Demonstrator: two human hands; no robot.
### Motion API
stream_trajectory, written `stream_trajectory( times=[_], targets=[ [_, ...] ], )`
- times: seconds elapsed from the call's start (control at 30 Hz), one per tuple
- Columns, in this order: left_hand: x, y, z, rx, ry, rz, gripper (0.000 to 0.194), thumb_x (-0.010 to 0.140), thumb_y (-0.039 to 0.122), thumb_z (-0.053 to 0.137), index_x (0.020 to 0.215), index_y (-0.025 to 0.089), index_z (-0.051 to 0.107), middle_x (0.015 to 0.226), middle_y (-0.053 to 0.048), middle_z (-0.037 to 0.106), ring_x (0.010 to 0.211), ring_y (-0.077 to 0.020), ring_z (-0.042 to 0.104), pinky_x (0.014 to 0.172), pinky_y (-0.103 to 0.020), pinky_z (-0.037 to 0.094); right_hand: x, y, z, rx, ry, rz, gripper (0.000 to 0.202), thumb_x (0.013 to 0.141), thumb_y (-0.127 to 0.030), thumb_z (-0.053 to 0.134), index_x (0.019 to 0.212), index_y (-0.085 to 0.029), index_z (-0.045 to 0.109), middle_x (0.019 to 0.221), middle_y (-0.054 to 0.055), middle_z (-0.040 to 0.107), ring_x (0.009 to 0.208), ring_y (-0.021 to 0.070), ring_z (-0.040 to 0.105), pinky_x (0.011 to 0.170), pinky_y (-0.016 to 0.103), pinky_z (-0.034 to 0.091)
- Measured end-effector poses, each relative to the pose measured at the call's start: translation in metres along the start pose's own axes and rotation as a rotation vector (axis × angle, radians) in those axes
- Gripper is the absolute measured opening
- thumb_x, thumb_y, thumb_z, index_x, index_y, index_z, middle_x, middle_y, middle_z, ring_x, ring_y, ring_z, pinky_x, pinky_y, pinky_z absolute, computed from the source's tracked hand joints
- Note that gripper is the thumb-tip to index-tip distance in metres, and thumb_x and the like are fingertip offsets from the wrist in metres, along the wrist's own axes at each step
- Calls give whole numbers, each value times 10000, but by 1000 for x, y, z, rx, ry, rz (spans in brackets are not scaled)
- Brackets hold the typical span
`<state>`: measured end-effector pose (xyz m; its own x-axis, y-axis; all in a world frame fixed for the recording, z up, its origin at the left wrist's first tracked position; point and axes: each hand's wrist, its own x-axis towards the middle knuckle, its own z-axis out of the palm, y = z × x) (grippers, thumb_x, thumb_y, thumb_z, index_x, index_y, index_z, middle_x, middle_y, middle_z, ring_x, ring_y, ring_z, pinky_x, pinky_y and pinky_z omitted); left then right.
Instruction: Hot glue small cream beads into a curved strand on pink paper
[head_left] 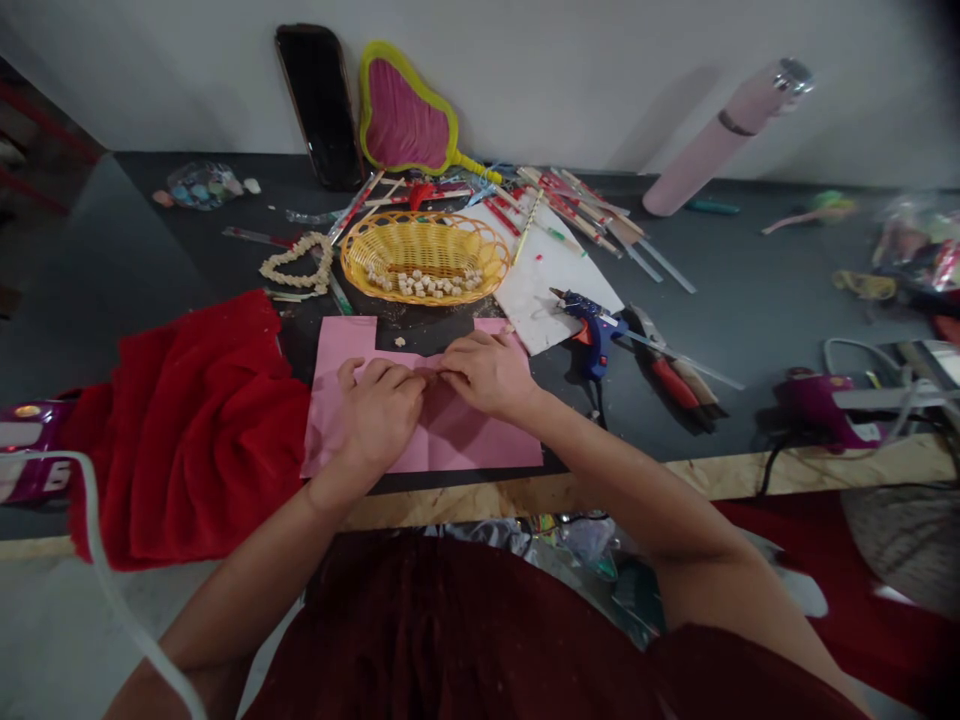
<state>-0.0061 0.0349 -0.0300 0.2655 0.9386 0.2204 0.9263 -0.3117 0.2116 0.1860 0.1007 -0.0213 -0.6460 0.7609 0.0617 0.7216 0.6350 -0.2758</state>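
Note:
Pink paper (480, 450) lies flat near the table's front edge, a dark gap showing at the middle of its far side. Over it my left hand (382, 410) rests with fingers curled in. My right hand (484, 372) comes from the other side, thumb and fingers pinched together. The fingertips of both hands meet above the paper's middle; whatever they hold there is too small to make out. Just beyond them sits a yellow wicker basket (424, 240) with many small pale pieces (435, 284) in it. One loose pale bit (400, 342) lies between basket and paper.
A red cloth (202, 430) lies left, a heart-shaped ring (300, 262) behind it. Right are a blue glue gun (596, 330), pliers (675, 380) and white paper (555, 280). A phone (319, 105), yellow-framed fan (409, 110) and pink bottle (724, 140) stand along the wall.

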Motion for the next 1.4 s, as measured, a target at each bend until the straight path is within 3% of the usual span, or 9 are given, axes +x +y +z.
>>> stream_trajectory(
  times=[0.4, 0.77, 1.4],
  targets=[
    [-6, -5, -4, 38, 36, 18, 219, 989, 278, 538, 973, 313, 753, 963, -16, 788, 1006, -260, 630, 1025, -542, 327, 0, 0, 0, 30, 21, 15, 189, 992, -274, 583, 1025, -296, 769, 1112, -11, 772, 1033, 232, 616, 811, 372, 339],
    [-3, -1, -5, 44, 42, 15, 328, 1025, 257, 467, 856, 252, 748, 930, -24, 787, 967, -249, 632, 1029, -545, 321, 1, -1, -2, 49, -2, 18, 202, 989, -252, 576, 1045, -279, 769, 1132, -3, 768, 1065, 244, 616, 849, 384, 373],
    [-3, -2, -1, 49, 60, 3, 245, 952, 217, 543, 788, 234, 724, 858, -40, 774, 940, -261, 649, 1024, -546, 307, 0, 1, 2, 65, -7, 10, 237, 1017, -278, 550, 1107, -295, 768, 1158, 5, 758, 1078, 240, 610, 883, 379, 382]
  ],
)
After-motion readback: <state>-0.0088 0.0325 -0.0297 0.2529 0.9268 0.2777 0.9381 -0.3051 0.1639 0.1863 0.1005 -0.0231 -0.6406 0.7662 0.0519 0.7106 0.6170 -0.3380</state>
